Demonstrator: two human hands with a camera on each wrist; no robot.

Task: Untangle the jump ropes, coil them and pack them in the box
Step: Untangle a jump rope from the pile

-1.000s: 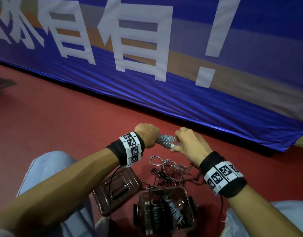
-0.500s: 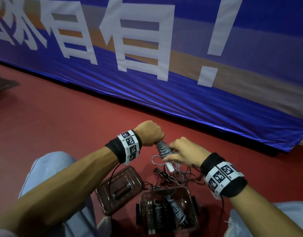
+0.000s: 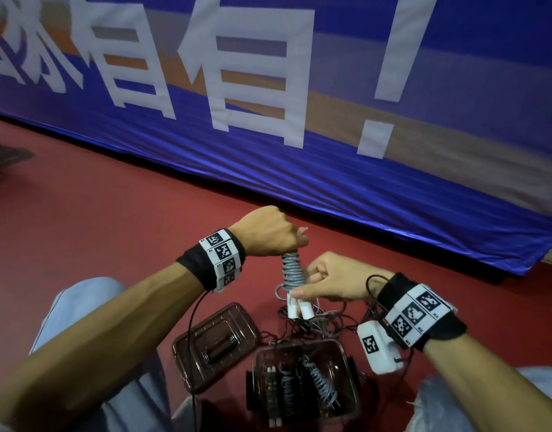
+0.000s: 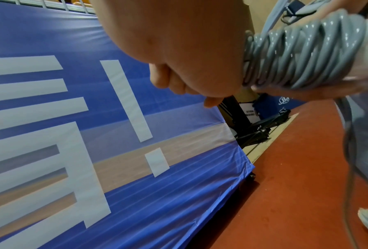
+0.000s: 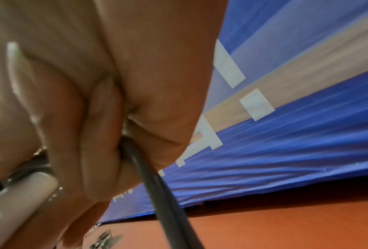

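Head view: left hand (image 3: 268, 233) grips the top of a coiled grey jump rope (image 3: 291, 272), right hand (image 3: 333, 282) pinches its white handles (image 3: 299, 308), above the open box (image 3: 349, 385) on the floor.

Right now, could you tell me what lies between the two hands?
In the head view, the coiled grey rope spans from left hand down to right hand.

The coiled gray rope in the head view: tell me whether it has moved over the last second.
Yes. The coiled gray rope has swung from lying sideways between the hands to nearly upright, its white handles now pointing down toward the box.
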